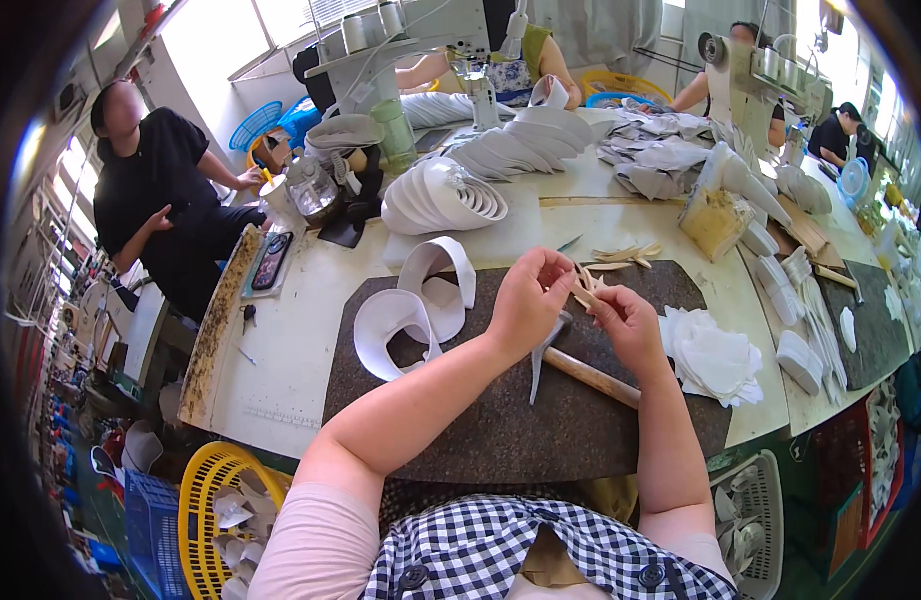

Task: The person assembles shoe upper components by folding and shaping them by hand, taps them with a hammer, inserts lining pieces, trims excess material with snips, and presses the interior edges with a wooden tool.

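Note:
My left hand [528,302] and my right hand [628,328] meet above a dark mat [460,430]. Both are closed in a pinch on a small tan strip [584,296], partly hidden by the fingers. Beneath them lies a hammer [592,376], its wooden handle passing toward my right forearm and its metal head to the left. Several loose tan strips [625,257] lie just beyond my hands. Two curled white shoe-upper-like pieces [388,330] stand left of my left forearm. A pile of thin white cut pieces [715,355] sits right of my right hand.
Rows of stacked white curved pieces [445,197] fill the back, near a sewing machine [475,80]. A phone [271,262] lies at left, beside a seated person [165,190]. A yellow basket [195,500] and a pale basket [770,500] stand below the table edge.

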Demonstrator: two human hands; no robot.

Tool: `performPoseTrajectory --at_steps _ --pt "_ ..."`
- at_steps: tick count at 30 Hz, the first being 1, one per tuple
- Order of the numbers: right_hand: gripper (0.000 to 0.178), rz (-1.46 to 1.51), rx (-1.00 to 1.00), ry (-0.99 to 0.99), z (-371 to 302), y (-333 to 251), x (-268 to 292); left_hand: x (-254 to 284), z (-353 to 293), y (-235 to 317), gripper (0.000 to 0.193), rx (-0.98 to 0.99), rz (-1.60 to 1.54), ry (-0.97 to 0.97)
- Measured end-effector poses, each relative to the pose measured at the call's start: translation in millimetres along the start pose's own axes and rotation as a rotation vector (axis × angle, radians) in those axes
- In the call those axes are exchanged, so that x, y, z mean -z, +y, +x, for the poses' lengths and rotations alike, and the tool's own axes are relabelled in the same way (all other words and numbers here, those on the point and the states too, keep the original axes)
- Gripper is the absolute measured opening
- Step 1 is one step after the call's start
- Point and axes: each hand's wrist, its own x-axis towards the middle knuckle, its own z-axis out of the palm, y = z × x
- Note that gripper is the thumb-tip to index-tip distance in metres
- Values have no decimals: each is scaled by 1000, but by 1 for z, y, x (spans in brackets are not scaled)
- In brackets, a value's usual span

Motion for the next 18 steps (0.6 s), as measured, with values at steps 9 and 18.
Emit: performPoseTrajectory --at_steps 9,18 --pt "10 -61 18 -120 -2 -7 -12 35 -21 -1 14 123 -147 67" --pt "9 -28 -24 -51 -8 -7 -14 139 -103 12 28 -88 527 164"
